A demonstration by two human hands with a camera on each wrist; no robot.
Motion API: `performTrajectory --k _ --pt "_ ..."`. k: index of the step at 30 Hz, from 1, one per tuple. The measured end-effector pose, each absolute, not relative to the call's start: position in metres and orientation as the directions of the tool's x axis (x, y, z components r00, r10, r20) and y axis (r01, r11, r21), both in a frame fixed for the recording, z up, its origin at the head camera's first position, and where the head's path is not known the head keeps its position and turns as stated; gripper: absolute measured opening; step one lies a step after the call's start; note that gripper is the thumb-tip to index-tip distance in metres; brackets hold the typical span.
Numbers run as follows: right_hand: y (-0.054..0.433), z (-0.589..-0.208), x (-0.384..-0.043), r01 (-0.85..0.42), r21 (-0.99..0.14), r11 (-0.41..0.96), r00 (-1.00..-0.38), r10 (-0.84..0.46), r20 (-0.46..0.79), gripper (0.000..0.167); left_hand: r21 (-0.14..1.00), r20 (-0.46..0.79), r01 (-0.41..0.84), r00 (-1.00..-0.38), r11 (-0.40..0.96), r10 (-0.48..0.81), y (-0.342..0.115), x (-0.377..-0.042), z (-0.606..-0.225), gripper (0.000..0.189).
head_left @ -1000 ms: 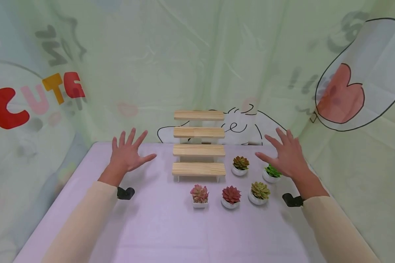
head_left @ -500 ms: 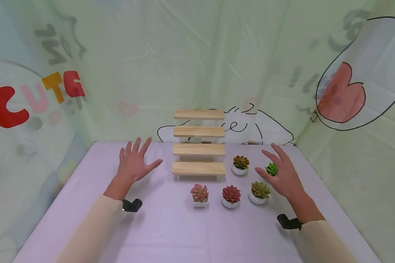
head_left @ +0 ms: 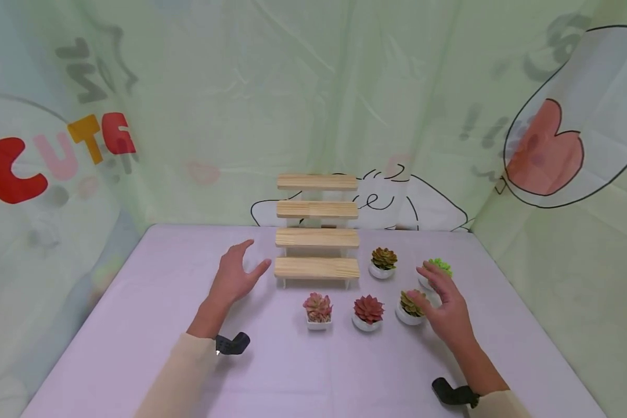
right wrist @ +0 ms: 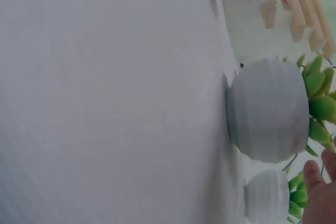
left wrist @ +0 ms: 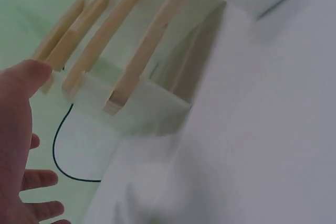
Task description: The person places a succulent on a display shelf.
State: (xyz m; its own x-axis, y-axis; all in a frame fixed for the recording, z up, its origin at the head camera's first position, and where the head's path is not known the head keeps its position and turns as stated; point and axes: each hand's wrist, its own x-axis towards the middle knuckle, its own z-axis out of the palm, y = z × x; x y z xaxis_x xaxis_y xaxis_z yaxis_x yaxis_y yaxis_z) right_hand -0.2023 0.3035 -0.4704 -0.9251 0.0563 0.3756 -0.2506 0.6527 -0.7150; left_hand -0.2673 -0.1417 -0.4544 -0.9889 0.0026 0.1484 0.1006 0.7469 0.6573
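Observation:
A four-step display stand is described as a tiered wooden-board stand (head_left: 317,237) at the middle back of the table. My left hand (head_left: 235,277) is held to its left, thumb apart from the fingers, touching nothing. My right hand (head_left: 449,313) hovers beside a yellow-green potted succulent (head_left: 410,312), its thumb overlapping the leaves in the head view. In the right wrist view its fingertips (right wrist: 312,172) lie close to the leaves of that white-potted succulent (right wrist: 269,109); contact is unclear. A bright green succulent (head_left: 442,266) is partly hidden behind the right fingers.
A red succulent (head_left: 368,310) and a pink one in a square pot (head_left: 319,307) stand in front of the stand. A brownish-green succulent (head_left: 384,259) is at its right. Printed curtains (head_left: 214,116) enclose the lilac-covered table (head_left: 271,377).
Both hands have come inward and lower, the left toward the stand, the right from near the bright green succulent toward the yellow-green one. The plants and stand have stayed put.

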Motion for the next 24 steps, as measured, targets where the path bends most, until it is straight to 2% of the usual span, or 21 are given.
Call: performTrajectory --k 4,10,18,24 --pt "0.295 -0.473 -0.197 -0.153 -0.809 0.568 -0.951 0.138 0.277 0.063 0.775 0.078 0.027 -0.996 0.632 -0.053 -0.128 -0.268 -0.462 0.067" --pt "0.292 -0.471 -0.191 0.012 -0.865 0.502 -0.972 0.208 0.107 0.073 0.887 -0.026 -0.051 -0.998 0.460 -0.061 -0.109 -0.273 -0.469 0.059" --pt "0.294 -0.477 -0.187 0.078 -0.894 0.442 -0.983 0.186 0.006 0.087 0.951 -0.126 -0.121 -0.992 0.284 0.000 -0.107 -0.283 -0.475 0.053" --pt "0.298 -0.481 -0.189 0.139 -0.891 0.432 -0.983 0.168 -0.072 0.093 0.969 -0.144 -0.134 -0.989 0.207 0.034 -0.108 -0.287 -0.477 0.046"
